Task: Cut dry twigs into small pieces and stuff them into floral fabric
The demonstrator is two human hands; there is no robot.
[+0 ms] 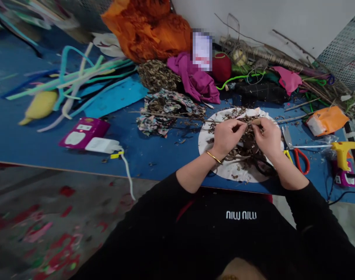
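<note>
Over a round white cloth [205, 142] strewn with dry brown leaf bits [238, 151], my left hand [228, 136] and my right hand [266, 136] are close together. Both are closed in a pinch at a thin twig [177, 116], which reaches out to the left past my left hand and seems to run on to the right. The fingertips hide the exact grip. Dark loop handles lie on the cloth by my right wrist. Just right of the cloth are scissors with a red handle [302, 161].
A yellow glue gun [342, 149] lies right, near an orange packet [327, 120]. Patterned fabric [154, 120], orange crumpled material [148, 29], magenta cloth [195, 77] and several branches [268, 54] fill the back. Left are foam strips [78, 77] and a purple box [84, 134].
</note>
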